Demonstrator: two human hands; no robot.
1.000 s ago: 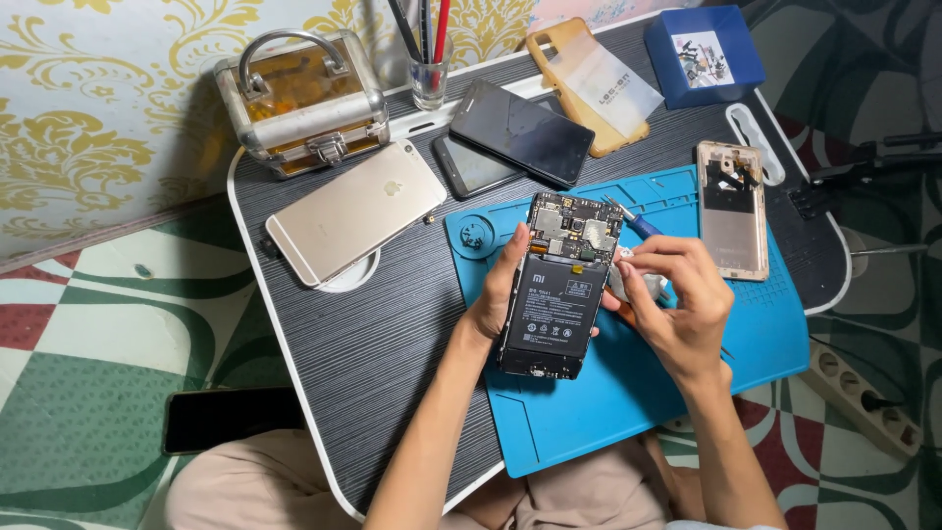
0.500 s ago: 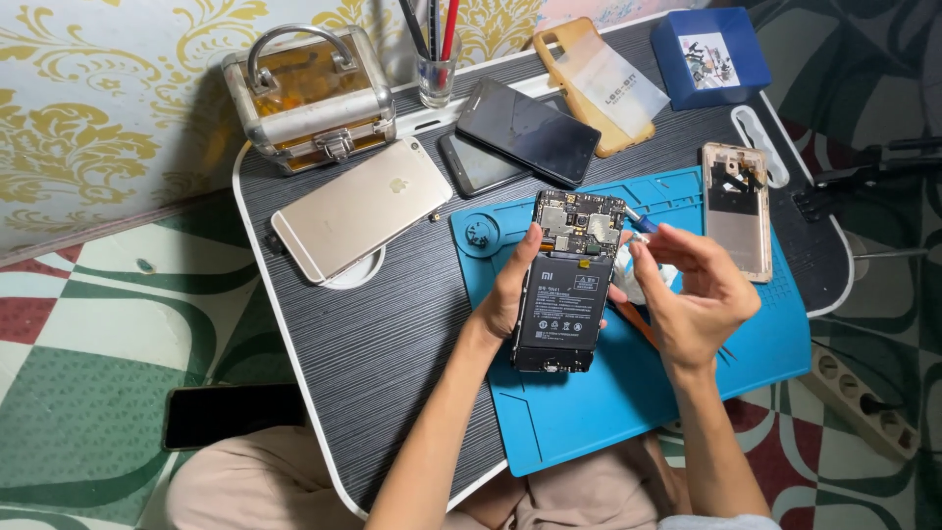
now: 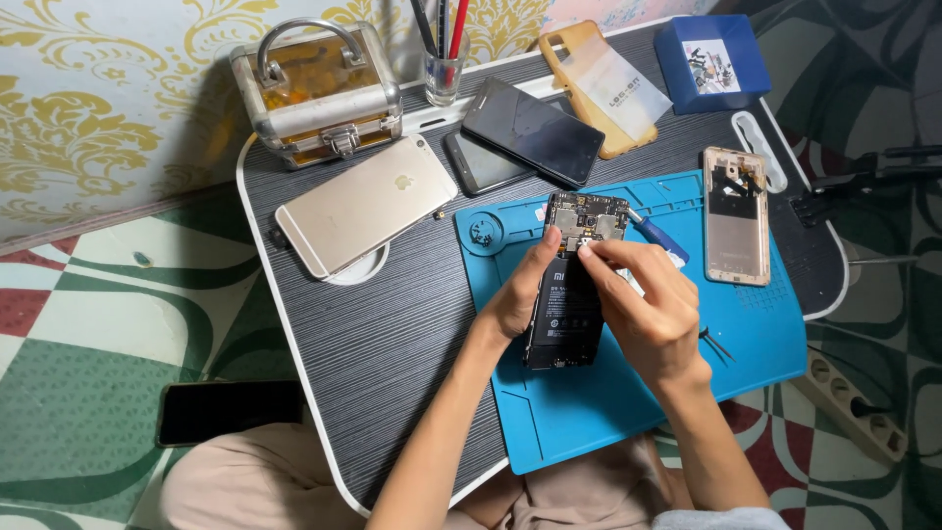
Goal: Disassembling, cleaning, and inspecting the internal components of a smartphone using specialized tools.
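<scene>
Two hands at work on one opened phone, items listed by size.

Lap table point(image 3: 392, 324): dark, striped top, carries all the rest.

Blue work mat point(image 3: 628, 393): lies on the table's right half, under the work.

Opened phone point(image 3: 572, 285): back cover off, black battery and circuit board exposed. It rests on the mat, upper end toward the wall.

Left hand point(image 3: 515, 299): wrapped around the phone's left edge, thumb on top near the board, steadying it. Judgement: a firm hold against the mat suits fine work on the board.

Right hand point(image 3: 648, 314): fingers drawn together, thumb and forefinger point(image 3: 592, 248) pinched at the board just above the battery. Whether they hold a small part cannot be told. Judgement: light, straight pulls spare the connectors.

Blue-handled tool point(image 3: 659, 236): lies just behind the right hand, untouched.
</scene>
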